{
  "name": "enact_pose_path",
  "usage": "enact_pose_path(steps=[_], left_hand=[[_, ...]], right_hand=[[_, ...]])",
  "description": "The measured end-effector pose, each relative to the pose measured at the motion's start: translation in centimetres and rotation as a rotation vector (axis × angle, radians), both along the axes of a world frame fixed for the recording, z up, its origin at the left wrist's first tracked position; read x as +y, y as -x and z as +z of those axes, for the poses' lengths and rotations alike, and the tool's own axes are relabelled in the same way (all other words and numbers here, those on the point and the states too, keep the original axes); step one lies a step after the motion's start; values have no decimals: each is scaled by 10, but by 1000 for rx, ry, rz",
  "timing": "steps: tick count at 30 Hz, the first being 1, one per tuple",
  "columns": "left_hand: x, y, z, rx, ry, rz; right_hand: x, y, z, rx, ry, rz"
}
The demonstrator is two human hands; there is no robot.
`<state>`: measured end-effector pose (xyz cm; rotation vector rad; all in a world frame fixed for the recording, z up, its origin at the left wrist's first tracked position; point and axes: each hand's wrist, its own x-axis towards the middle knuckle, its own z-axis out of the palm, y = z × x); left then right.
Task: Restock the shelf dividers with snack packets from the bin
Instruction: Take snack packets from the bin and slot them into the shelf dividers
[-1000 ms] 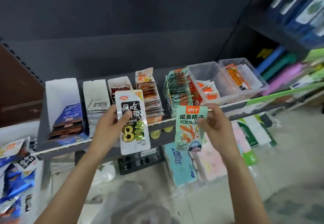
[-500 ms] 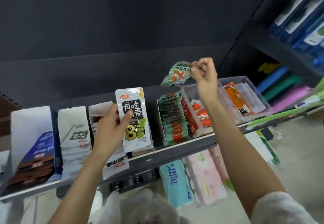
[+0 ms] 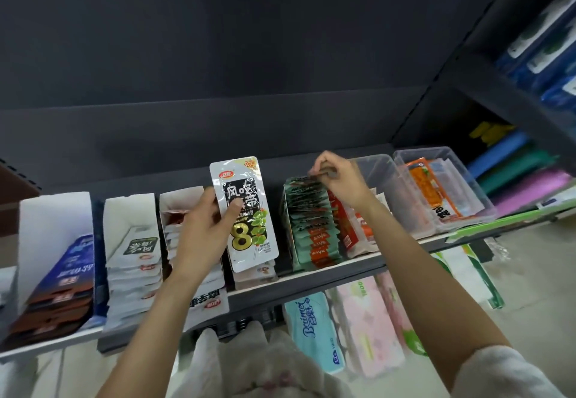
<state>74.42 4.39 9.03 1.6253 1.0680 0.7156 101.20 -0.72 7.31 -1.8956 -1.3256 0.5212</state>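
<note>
My left hand grips a white snack packet with black lettering and a gold 8, held upright in front of the shelf dividers. My right hand pinches the top edge of a green packet at the back of the green-and-orange packet row, which stands in its divider on the shelf. White cardboard dividers to the left hold stacks of white and dark packets.
Two clear plastic bins stand at the shelf's right end, one with an orange packet. A blue-packet divider sits far left. Tissue packs hang below the shelf edge. Coloured goods fill the right-hand shelving.
My right hand came down from above the shelf and brought the green packet into the back of the green row. My left hand kept the white packet nearly still.
</note>
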Motion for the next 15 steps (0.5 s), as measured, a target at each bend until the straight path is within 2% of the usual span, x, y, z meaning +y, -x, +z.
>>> enact_pose_path(steps=[2,6,8,9,11,13,15], left_hand=[[0,1,-1,-4,17,-1],[-3,3,-1,-14,52,-4],[-5,4,0,-22,55,-3],[-5,6,1,-25,39,-9],[-7,10,4,-3,-48,-46],[-7,17,7,76,-238,-128],[-6,23,10,170,-469,-243]], right_hand=[[-4,0,2,-143,77,-10],[-8,6,-4,-438,93,44],[-9,9,-7,-492,189,-8],[-13,12,-4,-464,199,-25],[-25,29,10,-306,42,-3],[-37,61,32,-130,-102,48],[-43,90,48,-11,-60,126]])
